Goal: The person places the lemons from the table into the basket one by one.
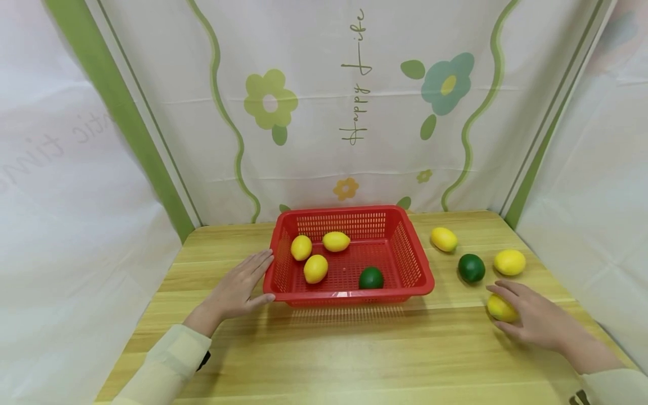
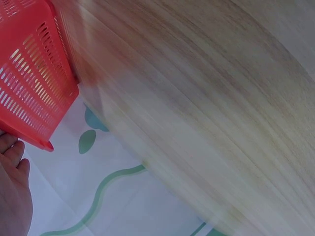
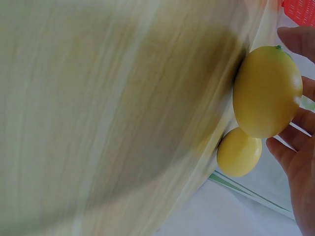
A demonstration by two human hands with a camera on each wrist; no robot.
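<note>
My left hand (image 1: 238, 287) lies along the left side of a red plastic basket (image 1: 349, 295), its fingers straight at the rim and thumb at the front corner. In the left wrist view, its fingertips (image 2: 14, 150) meet the rim's underside. Inside the basket are three yellow lemons (image 1: 315, 269) and a dark green lime-like fruit (image 1: 371, 278). My right hand (image 1: 536, 315) is spread around another yellow lemon (image 1: 500, 308) on the table. In the right wrist view, a gap shows between the thumb and this lemon (image 3: 267, 92), with the other fingers behind it.
Right of the basket sit two more yellow lemons (image 1: 444, 239) and a dark green fruit (image 1: 471, 268). All stand on a wood-grain table (image 1: 344, 360). White curtains with printed flowers (image 1: 270, 101) enclose the back and both sides.
</note>
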